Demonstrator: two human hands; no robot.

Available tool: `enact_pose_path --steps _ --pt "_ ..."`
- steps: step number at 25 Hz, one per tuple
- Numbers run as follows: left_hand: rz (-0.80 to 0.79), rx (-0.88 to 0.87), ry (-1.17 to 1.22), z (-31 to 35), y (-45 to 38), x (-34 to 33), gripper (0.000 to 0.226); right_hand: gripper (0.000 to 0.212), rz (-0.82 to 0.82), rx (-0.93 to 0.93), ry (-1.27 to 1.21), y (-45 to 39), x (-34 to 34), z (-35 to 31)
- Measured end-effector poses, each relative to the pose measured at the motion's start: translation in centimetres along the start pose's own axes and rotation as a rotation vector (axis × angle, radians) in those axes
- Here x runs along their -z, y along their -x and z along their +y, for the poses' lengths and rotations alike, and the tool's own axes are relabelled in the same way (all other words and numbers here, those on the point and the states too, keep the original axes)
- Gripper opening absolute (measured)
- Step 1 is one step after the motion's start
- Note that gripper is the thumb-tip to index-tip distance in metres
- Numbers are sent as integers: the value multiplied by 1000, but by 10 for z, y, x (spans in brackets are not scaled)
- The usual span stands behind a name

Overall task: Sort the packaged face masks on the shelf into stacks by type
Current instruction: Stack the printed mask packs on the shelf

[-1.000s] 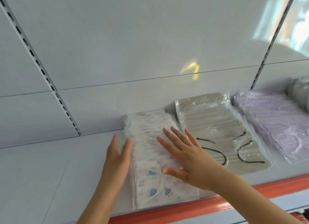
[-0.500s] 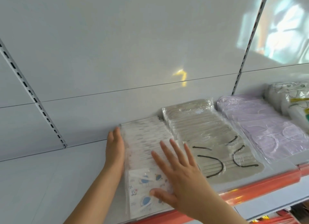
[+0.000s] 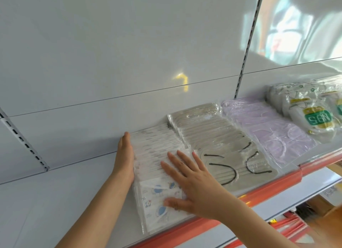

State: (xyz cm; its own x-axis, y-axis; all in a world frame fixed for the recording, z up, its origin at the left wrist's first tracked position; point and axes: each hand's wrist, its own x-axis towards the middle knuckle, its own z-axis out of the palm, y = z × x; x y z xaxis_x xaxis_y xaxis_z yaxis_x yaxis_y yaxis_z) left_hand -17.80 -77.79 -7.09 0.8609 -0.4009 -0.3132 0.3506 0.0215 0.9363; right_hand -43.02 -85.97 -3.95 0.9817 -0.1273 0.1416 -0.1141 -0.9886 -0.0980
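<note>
Clear plastic wrapping covers every pack on the white shelf (image 3: 55, 201), and the row the person is tending is the left-most one: a shingled run of white packs with blue cartoon prints (image 3: 157, 166) that stretches from the near orange shelf lip (image 3: 259, 194) back to the far wall panel. The left hand (image 3: 125, 159) stands on its edge along the left side of that row, fingers straight and pressed together, touching the pack edges; it seems placed there as a fence so the slippery packs line up and cannot slide out leftward. The right hand (image 3: 192, 185) lies flat on top of the same row, fingers spread wide and thumb stretched toward the near end, pressing down, likely to keep the overlapped packs from lifting or fanning while the side is squared. Neither hand pinches or curls round anything. Just to the right, touching or nearly touching the white row, sits a row of grey masks with black ear loops (image 3: 218, 144), then a row of lilac masks (image 3: 273, 136), and at the far right a heap of packs with a green and yellow label (image 3: 311, 116). Judging by these neat separate rows, the sorting looks well along, and the step in hand is tidying the white row against its neighbour
</note>
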Motion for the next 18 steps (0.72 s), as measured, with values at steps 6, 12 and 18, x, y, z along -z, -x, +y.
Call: enact_pose_path --steps 6,12,18 --pt "-19 -95 -9 -4 -2 -19 80 86 -11 4 70 3 4 17" --pt "-30 -147 -75 -4 -3 -34 97 82 -4 -28 154 8 11 18" --pt "67 -433 -432 31 58 -19 80 76 71 -252 -30 16 26 16"
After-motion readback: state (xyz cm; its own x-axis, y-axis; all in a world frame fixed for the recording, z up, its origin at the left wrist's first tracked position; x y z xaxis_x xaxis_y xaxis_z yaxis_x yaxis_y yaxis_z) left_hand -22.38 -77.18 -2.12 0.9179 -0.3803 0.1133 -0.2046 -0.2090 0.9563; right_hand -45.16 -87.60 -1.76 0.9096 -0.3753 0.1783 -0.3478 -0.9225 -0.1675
